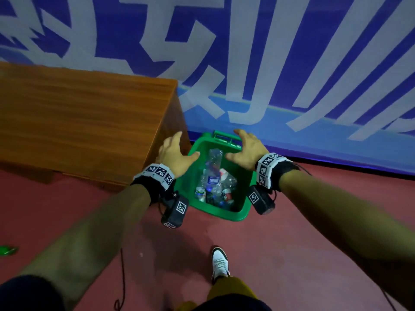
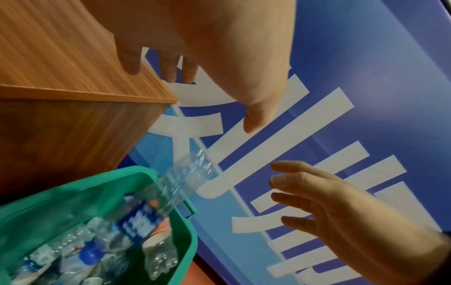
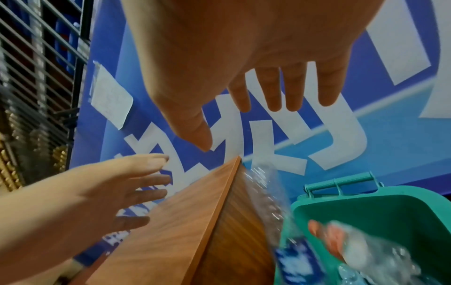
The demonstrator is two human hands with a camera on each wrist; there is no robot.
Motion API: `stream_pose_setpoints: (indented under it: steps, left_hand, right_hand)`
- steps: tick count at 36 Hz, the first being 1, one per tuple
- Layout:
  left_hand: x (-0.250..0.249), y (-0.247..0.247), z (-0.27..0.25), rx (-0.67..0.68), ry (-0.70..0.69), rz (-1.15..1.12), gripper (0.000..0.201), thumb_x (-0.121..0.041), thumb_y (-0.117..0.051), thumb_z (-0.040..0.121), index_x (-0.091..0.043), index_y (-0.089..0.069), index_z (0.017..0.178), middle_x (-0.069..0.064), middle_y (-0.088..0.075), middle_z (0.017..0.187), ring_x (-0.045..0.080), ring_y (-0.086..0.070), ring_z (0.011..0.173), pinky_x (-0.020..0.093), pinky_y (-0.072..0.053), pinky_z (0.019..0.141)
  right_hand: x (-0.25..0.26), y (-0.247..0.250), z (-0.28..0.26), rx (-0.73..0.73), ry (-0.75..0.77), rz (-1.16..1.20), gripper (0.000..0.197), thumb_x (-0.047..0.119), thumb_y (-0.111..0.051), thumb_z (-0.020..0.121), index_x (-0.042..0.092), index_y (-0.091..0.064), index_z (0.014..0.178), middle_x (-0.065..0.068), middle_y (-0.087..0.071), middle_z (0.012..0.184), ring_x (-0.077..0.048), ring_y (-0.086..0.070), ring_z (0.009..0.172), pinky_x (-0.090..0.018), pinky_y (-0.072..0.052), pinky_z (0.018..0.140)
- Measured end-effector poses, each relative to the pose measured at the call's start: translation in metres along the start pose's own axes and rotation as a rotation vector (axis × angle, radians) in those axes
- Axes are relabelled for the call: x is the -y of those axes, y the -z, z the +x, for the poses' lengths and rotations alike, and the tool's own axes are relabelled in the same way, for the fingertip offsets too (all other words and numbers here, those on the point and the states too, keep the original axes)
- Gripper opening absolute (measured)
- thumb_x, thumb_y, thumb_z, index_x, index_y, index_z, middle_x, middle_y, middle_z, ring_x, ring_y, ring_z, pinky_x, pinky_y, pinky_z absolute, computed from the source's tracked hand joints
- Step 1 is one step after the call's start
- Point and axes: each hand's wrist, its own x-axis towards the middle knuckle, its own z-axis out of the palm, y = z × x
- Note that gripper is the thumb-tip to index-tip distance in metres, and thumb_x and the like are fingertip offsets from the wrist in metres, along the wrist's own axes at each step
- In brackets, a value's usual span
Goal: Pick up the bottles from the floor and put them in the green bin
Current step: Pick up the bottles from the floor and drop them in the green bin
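The green bin stands on the red floor against the wall and holds several crushed clear bottles. One clear bottle with a blue label stands tilted in the bin, motion-blurred, with its upper end above the rim. Neither hand touches it. My left hand hovers over the bin's left rim with fingers spread and empty. My right hand hovers over the right rim by the handle, also spread and empty. Each wrist view shows its own open palm, the left hand and the right hand, with the other hand opposite it.
A wooden cabinet stands directly left of the bin. A blue banner wall runs behind it. My white shoe is on the floor in front. A green object lies at the far left edge. A thin cable trails below.
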Motion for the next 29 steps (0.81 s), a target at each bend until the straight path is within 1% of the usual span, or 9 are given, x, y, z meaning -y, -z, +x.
stream_pose_setpoints:
  steps: [3, 7, 10, 13, 16, 19, 23, 26, 29]
  left_hand:
    - [0.029, 0.006, -0.015, 0.015, 0.031, 0.105, 0.088, -0.057, -0.069, 0.08, -0.025, -0.03, 0.153, 0.008, -0.032, 0.155, 0.031, -0.034, 0.14, 0.047, -0.034, 0.113]
    - [0.059, 0.021, -0.044, 0.044, 0.025, 0.291, 0.079, -0.058, -0.064, 0.084, -0.028, -0.035, 0.15, 0.003, -0.026, 0.159, 0.029, -0.029, 0.143, 0.048, -0.031, 0.114]
    - [0.074, 0.032, -0.067, 0.02, -0.012, 0.357, 0.076, -0.056, -0.063, 0.085, -0.027, -0.036, 0.15, 0.003, -0.024, 0.16, 0.028, -0.027, 0.144, 0.049, -0.029, 0.114]
    - [0.088, 0.043, -0.095, -0.01, -0.028, 0.364, 0.076, -0.056, -0.064, 0.085, -0.026, -0.037, 0.149, 0.005, -0.025, 0.16, 0.029, -0.027, 0.144, 0.05, -0.029, 0.115]
    - [0.109, 0.049, -0.13, -0.024, -0.013, 0.349, 0.077, -0.056, -0.064, 0.084, -0.026, -0.037, 0.149, 0.005, -0.026, 0.159, 0.028, -0.027, 0.145, 0.051, -0.03, 0.114]
    - [0.141, 0.054, -0.175, 0.004, 0.049, 0.342, 0.08, -0.059, -0.063, 0.083, -0.029, -0.032, 0.15, 0.003, -0.026, 0.16, 0.027, -0.027, 0.145, 0.051, -0.03, 0.114]
    - [0.204, 0.064, -0.25, 0.013, 0.16, 0.297, 0.085, -0.061, -0.062, 0.082, -0.03, -0.027, 0.153, 0.004, -0.023, 0.161, 0.029, -0.026, 0.145, 0.051, -0.029, 0.115]
    - [0.26, 0.075, -0.316, -0.006, 0.226, 0.279, 0.09, -0.062, -0.064, 0.08, -0.03, -0.025, 0.154, 0.006, -0.024, 0.16, 0.032, -0.028, 0.144, 0.054, -0.031, 0.114]
    - [0.309, 0.086, -0.391, -0.021, 0.326, 0.249, 0.089, -0.061, -0.063, 0.082, -0.028, -0.024, 0.154, 0.008, -0.024, 0.16, 0.033, -0.028, 0.144, 0.052, -0.031, 0.114]
  right_hand:
    - [0.003, -0.008, -0.002, 0.02, 0.055, -0.018, 0.093, 0.041, -0.075, 0.074, 0.026, -0.027, 0.152, -0.017, -0.034, 0.15, -0.038, -0.042, 0.133, -0.043, -0.04, 0.11]
    - [0.023, -0.024, -0.013, 0.062, 0.154, -0.092, 0.104, 0.055, -0.067, 0.061, 0.028, -0.026, 0.153, -0.015, -0.032, 0.152, -0.038, -0.04, 0.135, -0.046, -0.038, 0.111]
    - [0.043, -0.038, -0.03, 0.089, 0.245, -0.15, 0.101, 0.05, -0.073, 0.067, 0.027, -0.025, 0.153, -0.014, -0.03, 0.154, -0.038, -0.038, 0.136, -0.047, -0.038, 0.111]
    - [0.066, -0.058, -0.055, 0.112, 0.351, -0.229, 0.097, 0.053, -0.07, 0.07, 0.029, -0.025, 0.152, -0.011, -0.029, 0.154, -0.037, -0.037, 0.136, -0.05, -0.04, 0.107]
    - [0.089, -0.085, -0.085, 0.152, 0.456, -0.324, 0.091, 0.052, -0.069, 0.077, 0.03, -0.024, 0.153, -0.009, -0.027, 0.156, -0.036, -0.037, 0.136, -0.05, -0.041, 0.106]
    - [0.113, -0.115, -0.12, 0.179, 0.546, -0.367, 0.088, 0.052, -0.066, 0.08, 0.029, -0.023, 0.154, -0.01, -0.027, 0.156, -0.037, -0.038, 0.135, -0.05, -0.042, 0.106]
    - [0.152, -0.161, -0.179, 0.225, 0.639, -0.398, 0.091, 0.054, -0.066, 0.079, 0.03, -0.021, 0.154, -0.01, -0.027, 0.156, -0.037, -0.038, 0.135, -0.051, -0.041, 0.105]
    - [0.182, -0.205, -0.229, 0.268, 0.719, -0.446, 0.092, 0.056, -0.066, 0.078, 0.032, -0.019, 0.154, -0.008, -0.027, 0.156, -0.035, -0.037, 0.135, -0.051, -0.042, 0.104]
    - [0.209, -0.252, -0.281, 0.319, 0.779, -0.47, 0.093, 0.057, -0.065, 0.076, 0.033, -0.02, 0.153, -0.007, -0.027, 0.155, -0.034, -0.039, 0.134, -0.05, -0.044, 0.103]
